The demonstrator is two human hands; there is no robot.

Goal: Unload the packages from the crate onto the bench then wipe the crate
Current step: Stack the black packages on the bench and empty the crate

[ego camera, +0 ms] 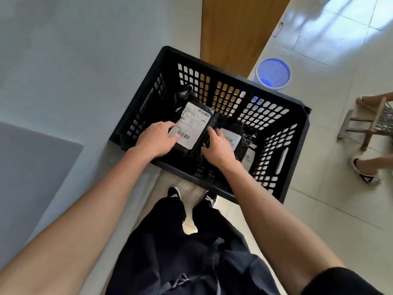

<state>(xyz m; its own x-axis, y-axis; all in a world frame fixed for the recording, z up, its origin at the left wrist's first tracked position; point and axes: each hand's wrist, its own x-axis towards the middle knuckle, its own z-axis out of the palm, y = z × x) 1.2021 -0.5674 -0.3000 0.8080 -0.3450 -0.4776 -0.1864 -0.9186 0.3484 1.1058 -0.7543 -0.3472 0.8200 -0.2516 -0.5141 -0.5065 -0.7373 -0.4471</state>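
Black plastic wraps the package [192,126], its white barcoded label facing up, inside the slotted black crate [296,133]. The left hand [158,138] grips its left edge, fingers over the label; the right hand [217,145] pinches its right edge.

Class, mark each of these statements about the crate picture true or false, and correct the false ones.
1. Both hands reach into the black crate. True.
2. The crate is empty. False: several black packages lie inside.
3. The left hand touches the labelled package. True.
4. The crate's walls are solid. False: they have grid holes.
5. The right hand holds a cloth. False: it grips the package's edge.
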